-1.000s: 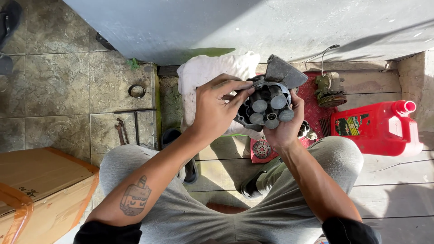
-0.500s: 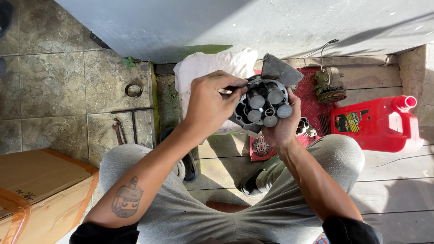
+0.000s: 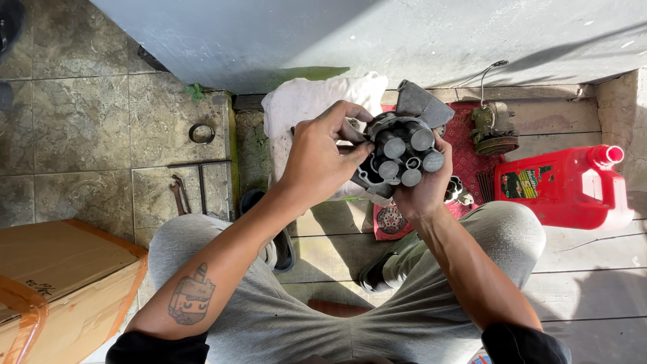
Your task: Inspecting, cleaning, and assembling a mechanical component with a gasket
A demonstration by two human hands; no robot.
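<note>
Compared with one second ago, my left hand (image 3: 320, 158) has changed its grip a little: then my fingertips were pushed in among the pistons, and half a second ago they pinched something thin and dark there, now they rest on the rim of the metal housing (image 3: 397, 158) at its 9 o'clock side. I cannot tell if the thin piece is still between my fingers. The housing itself has stayed almost in the same place, in front of my chest and above my knees, only turned slightly.

My left forearm comes up from 7 o'clock, with the tattoo facing the camera, and the wrist bends so that the hand curls over the housing from the left. The thumb and the first fingers are narrow, closed on the edge of the part. My right hand (image 3: 424, 192) comes from 5 o'clock and holds the housing from below, the palm like a cup, the fingers wrapped tight around the far side at 3 o'clock.

The round grey pistons (image 3: 404, 162) stand up out of the housing toward me. Behind the housing, at 12 o'clock, lies a white cloth (image 3: 303, 104). At 3 o'clock on the floor stands a red jug (image 3: 573, 185), and a small rusty pulley part (image 3: 494, 128) is at 2 o'clock. A cardboard box (image 3: 60, 283) is at 8 o'clock.
</note>
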